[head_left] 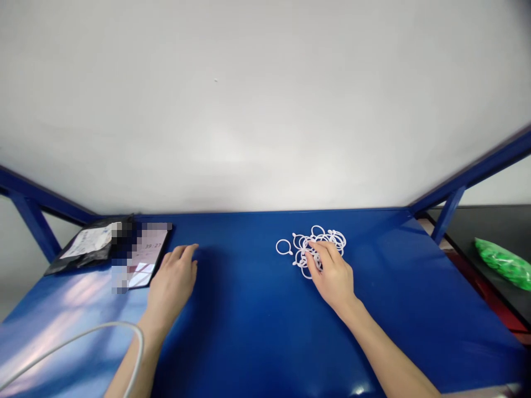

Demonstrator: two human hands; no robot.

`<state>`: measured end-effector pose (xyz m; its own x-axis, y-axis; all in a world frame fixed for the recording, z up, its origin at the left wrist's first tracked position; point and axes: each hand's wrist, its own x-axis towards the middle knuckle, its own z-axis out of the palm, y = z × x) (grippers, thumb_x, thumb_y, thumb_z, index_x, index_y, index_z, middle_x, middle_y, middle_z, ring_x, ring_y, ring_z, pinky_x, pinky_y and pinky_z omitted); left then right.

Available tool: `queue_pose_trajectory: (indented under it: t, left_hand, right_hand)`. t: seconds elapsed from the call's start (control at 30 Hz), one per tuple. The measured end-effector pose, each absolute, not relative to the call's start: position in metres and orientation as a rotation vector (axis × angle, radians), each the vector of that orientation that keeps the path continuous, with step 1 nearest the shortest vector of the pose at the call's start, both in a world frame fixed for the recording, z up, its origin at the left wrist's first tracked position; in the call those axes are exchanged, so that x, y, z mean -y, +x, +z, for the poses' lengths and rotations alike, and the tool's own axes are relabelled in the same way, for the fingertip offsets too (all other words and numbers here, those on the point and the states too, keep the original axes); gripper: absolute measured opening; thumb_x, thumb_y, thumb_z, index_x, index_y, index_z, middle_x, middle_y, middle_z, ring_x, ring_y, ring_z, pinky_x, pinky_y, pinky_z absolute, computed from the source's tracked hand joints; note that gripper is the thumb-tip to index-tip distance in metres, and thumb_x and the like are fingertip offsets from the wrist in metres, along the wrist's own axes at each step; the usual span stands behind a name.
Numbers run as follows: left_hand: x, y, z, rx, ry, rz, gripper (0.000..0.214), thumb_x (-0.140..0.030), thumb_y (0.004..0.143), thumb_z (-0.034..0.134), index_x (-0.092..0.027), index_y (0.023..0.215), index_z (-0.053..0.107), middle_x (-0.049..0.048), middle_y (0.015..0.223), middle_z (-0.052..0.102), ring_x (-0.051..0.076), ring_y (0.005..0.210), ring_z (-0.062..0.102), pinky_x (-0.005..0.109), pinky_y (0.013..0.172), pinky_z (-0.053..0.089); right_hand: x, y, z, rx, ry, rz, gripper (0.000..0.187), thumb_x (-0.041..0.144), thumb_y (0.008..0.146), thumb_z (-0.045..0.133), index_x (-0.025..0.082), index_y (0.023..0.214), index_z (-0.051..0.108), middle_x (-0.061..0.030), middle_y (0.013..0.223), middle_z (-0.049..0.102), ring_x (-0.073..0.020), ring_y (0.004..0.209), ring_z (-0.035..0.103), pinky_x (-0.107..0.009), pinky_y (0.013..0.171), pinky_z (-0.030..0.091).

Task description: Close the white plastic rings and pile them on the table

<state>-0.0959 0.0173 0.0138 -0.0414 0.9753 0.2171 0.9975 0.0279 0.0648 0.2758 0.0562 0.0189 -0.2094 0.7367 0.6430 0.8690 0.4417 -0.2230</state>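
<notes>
On the blue tabletop lies a tangled pile of thin white plastic rings (332,239), each with a small knob. One loose white ring (284,247) rests just left of the pile. My right hand (335,273) reaches over the pile's near side, with thumb and fingertips a little apart among the rings; I see no ring lifted. My left hand (176,276) hovers over the table beside the tablet, palm down, fingers loosely bent and apart, holding nothing. Its fingertips point away from me.
A tablet (154,249) showing digits lies at the left, beside a black plastic bag (83,251) with a white label. A white cable (83,333) loops across the lower left. Blue metal bars (448,213) flank the table. A green bag (501,262) lies on a dark surface at right.
</notes>
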Motion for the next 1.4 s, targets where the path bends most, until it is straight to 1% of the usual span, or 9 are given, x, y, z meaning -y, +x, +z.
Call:
queue_pose_trajectory:
  t: [0.2,0.5,0.63,0.73,0.8,0.87,0.97,1.1,1.4]
  left_hand:
    - [-0.027,-0.071,-0.001,1.95,-2.491,-0.718,0.037,-0.01,0.096,0.039,-0.021,0.12,0.065,0.0099,0.119,0.068,0.024,0.108,0.066,0.038,0.094,0.056]
    - [-0.029,-0.045,-0.004,1.92,-2.582,-1.057,0.024,-0.018,0.098,0.046,-0.023,0.11,0.066,0.0066,0.107,0.066,0.019,0.091,0.068,0.031,0.08,0.056]
    - [-0.019,-0.022,0.008,2.024,-2.716,-1.474,0.008,-0.015,0.094,0.055,-0.022,0.091,0.058,0.0021,0.094,0.06,0.015,0.084,0.061,0.027,0.078,0.051]
    - [-0.005,0.002,0.015,2.029,-2.94,-1.887,0.011,-0.017,0.093,0.059,-0.021,0.087,0.05,0.0015,0.092,0.056,0.013,0.084,0.058,0.025,0.077,0.049]
    - [0.003,0.015,0.016,1.979,-3.078,-2.082,0.014,-0.018,0.093,0.061,-0.021,0.086,0.049,0.002,0.092,0.056,0.013,0.084,0.057,0.025,0.078,0.048]
    - [0.007,0.023,0.015,1.979,-3.121,-2.186,0.014,-0.02,0.093,0.062,-0.02,0.086,0.05,0.0023,0.093,0.057,0.013,0.084,0.058,0.025,0.078,0.049]
    - [0.007,0.027,0.011,2.134,-3.019,-2.205,0.01,-0.024,0.095,0.063,-0.019,0.089,0.057,0.0027,0.091,0.06,0.013,0.084,0.061,0.026,0.078,0.05]
    - [0.005,0.026,0.005,2.257,-2.912,-2.01,0.011,-0.029,0.094,0.067,-0.019,0.094,0.07,0.0039,0.089,0.07,0.016,0.084,0.068,0.027,0.079,0.053]
    - [0.01,0.028,0.002,1.644,-2.878,-1.851,0.01,-0.02,0.092,0.072,-0.023,0.099,0.078,0.0033,0.086,0.077,0.014,0.075,0.073,0.023,0.068,0.058]
  right_hand:
    - [-0.038,0.26,0.022,2.117,-1.105,-0.085,0.016,0.019,0.099,0.059,0.018,0.111,0.07,-0.0094,0.101,0.071,-0.0213,0.092,0.069,-0.033,0.077,0.058]
    - [-0.02,0.237,0.012,2.33,-0.841,0.186,0.016,0.02,0.102,0.055,0.017,0.101,0.07,-0.0058,0.092,0.071,-0.0178,0.076,0.063,-0.033,0.07,0.056]
    - [-0.018,0.236,0.01,2.338,-0.897,0.278,0.021,0.023,0.103,0.053,0.017,0.116,0.068,-0.0091,0.106,0.072,-0.0219,0.088,0.068,-0.037,0.077,0.06]
    - [-0.016,0.236,0.012,2.319,-0.907,0.332,0.028,0.026,0.104,0.052,0.016,0.128,0.062,-0.0135,0.126,0.068,-0.0254,0.109,0.068,-0.041,0.091,0.059]
    - [-0.016,0.237,0.013,2.31,-0.86,0.416,0.024,0.027,0.105,0.05,0.019,0.124,0.063,-0.0118,0.125,0.07,-0.0235,0.108,0.07,-0.039,0.091,0.059]
    - [-0.015,0.237,0.014,2.284,-0.818,0.55,0.019,0.027,0.106,0.049,0.02,0.114,0.064,-0.0077,0.11,0.074,-0.0198,0.095,0.072,-0.035,0.084,0.059]
    - [-0.014,0.236,0.014,2.206,-0.839,0.726,0.018,0.028,0.107,0.049,0.02,0.104,0.064,-0.0044,0.094,0.075,-0.017,0.083,0.072,-0.029,0.075,0.057]
    - [-0.012,0.236,0.011,2.123,-0.895,0.819,0.017,0.029,0.106,0.052,0.021,0.102,0.066,-0.0039,0.092,0.076,-0.0166,0.081,0.072,-0.028,0.075,0.055]
    - [-0.008,0.237,0.009,2.06,-0.909,1.024,0.02,0.023,0.105,0.05,0.021,0.096,0.068,-0.0014,0.086,0.074,-0.0134,0.075,0.07,-0.023,0.071,0.053]
